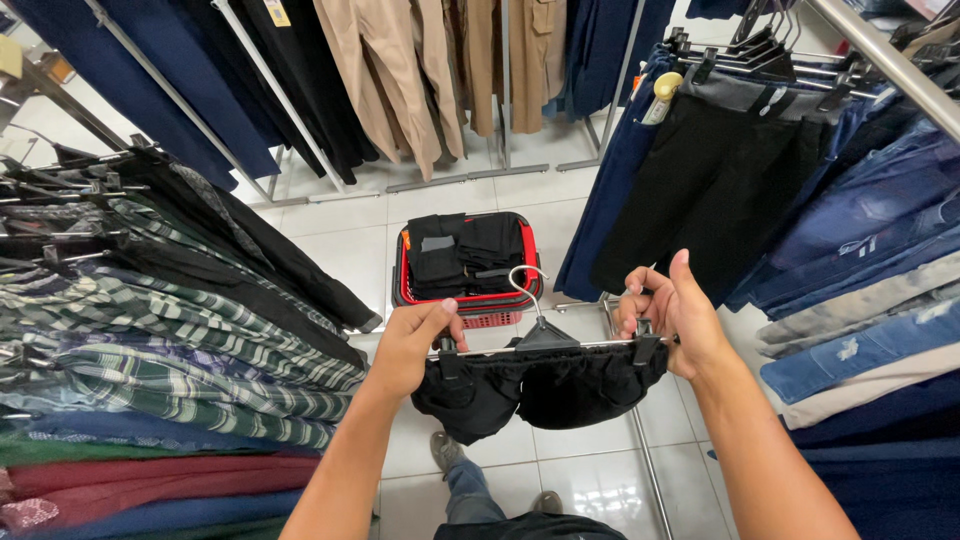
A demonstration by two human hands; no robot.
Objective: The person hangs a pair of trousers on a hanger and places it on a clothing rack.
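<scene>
- Our left hand (pixel 412 340) and right hand (pixel 672 312) pinch the metal clip hanger (pixel 540 338), fingers closed on its clips.
- We keep the bunched black fabric garment (pixel 545 385) level, with the red plastic basket (pixel 466 298) at twelve o'clock.

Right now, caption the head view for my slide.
Both hands, left hand and right hand, hold a clip hanger with black garment.

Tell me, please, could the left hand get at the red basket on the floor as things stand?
Probably not right now: the left hand is closed on the clip hanger carrying a black garment. The red basket sits just beyond, unobstructed.
</scene>
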